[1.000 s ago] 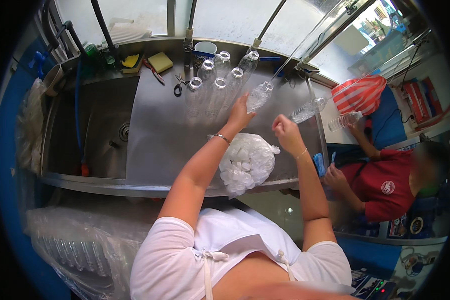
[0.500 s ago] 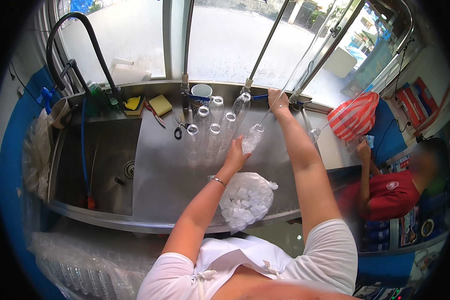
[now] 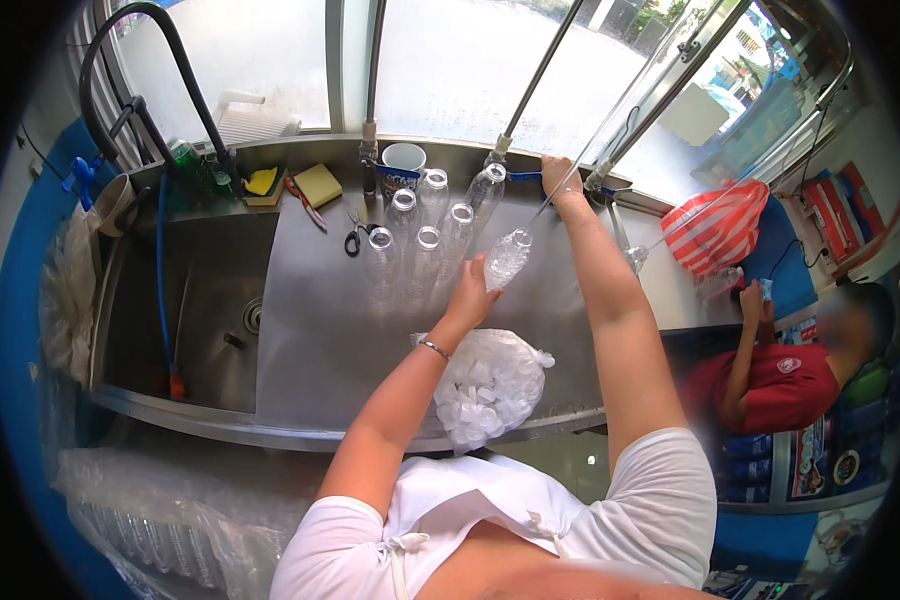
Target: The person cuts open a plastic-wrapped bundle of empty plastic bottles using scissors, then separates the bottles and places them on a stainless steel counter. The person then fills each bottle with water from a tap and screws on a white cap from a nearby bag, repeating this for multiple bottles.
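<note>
Your left hand [image 3: 472, 296] is closed around the lower part of a clear bottle [image 3: 507, 262], which leans with its mouth up and to the right. The bottle is over the steel surface [image 3: 320, 330], just right of six upright bottles [image 3: 427, 262] and beyond a knotted bag [image 3: 490, 390] of white caps. Whether its base touches the surface cannot be told. A thin tube [image 3: 568, 178] slants down to its mouth.

Judging by the thin, ridged wall, expect the bottle to be light if unfilled and soft enough to dent under a hard squeeze; how much it holds is not clear. Wet plastic would likely be slippery. It should not shatter, but a crushing grip could buckle it. The low body, where your fingers are, suits a gentle wrap; the neck is probably stiffer and gives a surer pinch.

Your left arm is bent, coming up from lower left, with a bracelet [image 3: 435, 349] at the wrist. Your right arm stretches nearly straight to the back edge. There your right hand [image 3: 558, 178] is curled beside a blue lever [image 3: 523, 177]; whether it grips the lever cannot be told.
</note>
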Available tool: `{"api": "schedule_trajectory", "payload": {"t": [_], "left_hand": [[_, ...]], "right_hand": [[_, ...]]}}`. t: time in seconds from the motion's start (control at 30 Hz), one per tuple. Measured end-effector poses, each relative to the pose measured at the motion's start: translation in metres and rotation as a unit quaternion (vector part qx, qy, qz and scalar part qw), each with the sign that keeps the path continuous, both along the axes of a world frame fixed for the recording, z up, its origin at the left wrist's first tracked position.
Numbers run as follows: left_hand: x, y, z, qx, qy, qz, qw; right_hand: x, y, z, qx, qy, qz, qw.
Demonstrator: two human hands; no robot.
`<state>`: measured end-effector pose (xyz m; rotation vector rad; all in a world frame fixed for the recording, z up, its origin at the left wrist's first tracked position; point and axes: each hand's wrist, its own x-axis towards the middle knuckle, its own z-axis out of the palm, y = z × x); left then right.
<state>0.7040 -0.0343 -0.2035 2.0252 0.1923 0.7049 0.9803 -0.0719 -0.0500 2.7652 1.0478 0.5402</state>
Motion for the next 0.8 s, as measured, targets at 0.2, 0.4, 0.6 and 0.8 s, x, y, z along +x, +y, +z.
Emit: {"api": "schedule_trajectory", "payload": {"t": [0.2, 0.4, 0.6, 0.8], "left_hand": [[0.0, 0.0, 0.001, 0.008, 0.009, 0.003, 1.0], [-0.001, 0.0, 0.004, 0.007, 0.028, 0.009, 1.0], [-0.002, 0.0, 0.006, 0.008, 0.028, 0.012, 1.0], [-0.002, -0.002, 0.006, 0.008, 0.038, 0.017, 0.999]], "right_hand": [[0.001, 0.0, -0.004, -0.002, -0.017, -0.006, 1.0], [0.02, -0.001, -0.015, 0.055, 0.037, 0.013, 0.998], [0.028, 0.001, -0.018, 0.035, 0.046, -0.013, 0.998], [0.022, -0.001, -0.014, -0.01, 0.017, 0.01, 1.0]]}}
